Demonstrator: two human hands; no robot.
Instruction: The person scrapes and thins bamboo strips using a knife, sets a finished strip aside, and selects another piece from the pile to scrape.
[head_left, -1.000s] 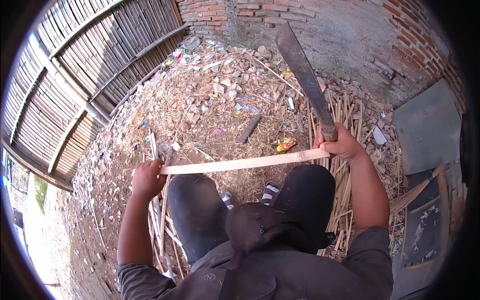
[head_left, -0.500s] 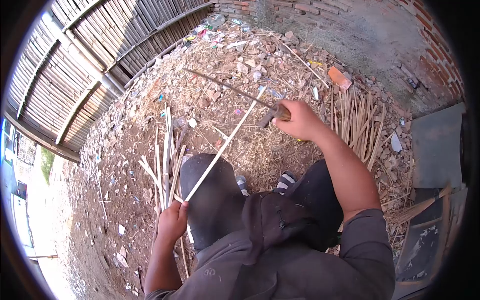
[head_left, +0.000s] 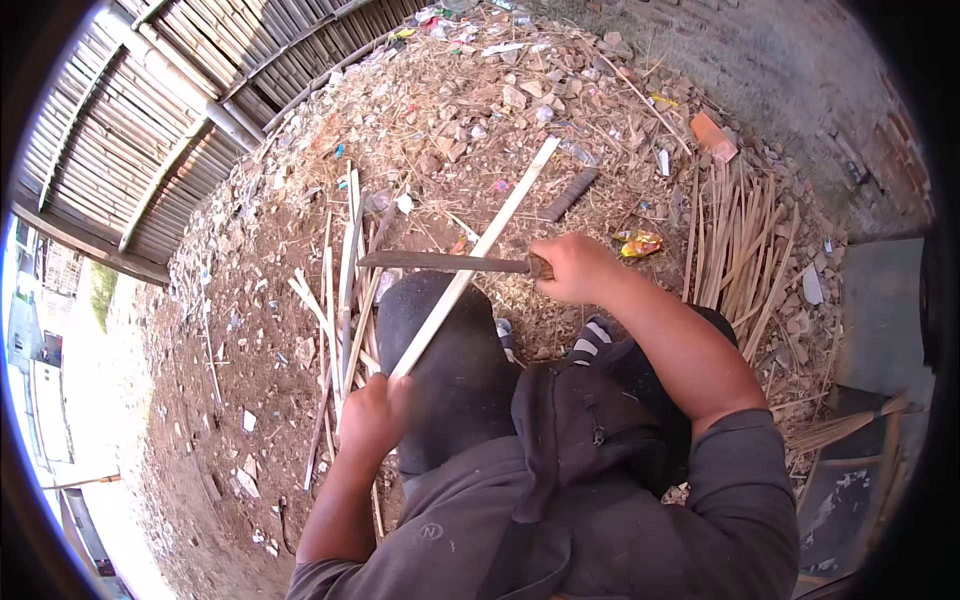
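My left hand [head_left: 372, 415] is closed around the lower end of a pale flat strip [head_left: 490, 235], which slants up and to the right above my left knee. My right hand [head_left: 575, 268] grips the handle of a machete [head_left: 450, 262]. The dark blade points left and lies across the middle of the strip, seen nearly edge-on. Whether the blade presses on the strip or cuts into it, I cannot tell.
Split strips lie in a pile [head_left: 735, 250] on the right and in a smaller bundle [head_left: 345, 290] on the left. Rubble and litter cover the ground [head_left: 250, 400]. A bamboo fence [head_left: 130, 130] stands at left, grey panels [head_left: 880, 310] at right.
The strip went from level between both hands to slanting from my left hand alone. My right hand swung the machete from upright to pointing left across it. The view has shifted.
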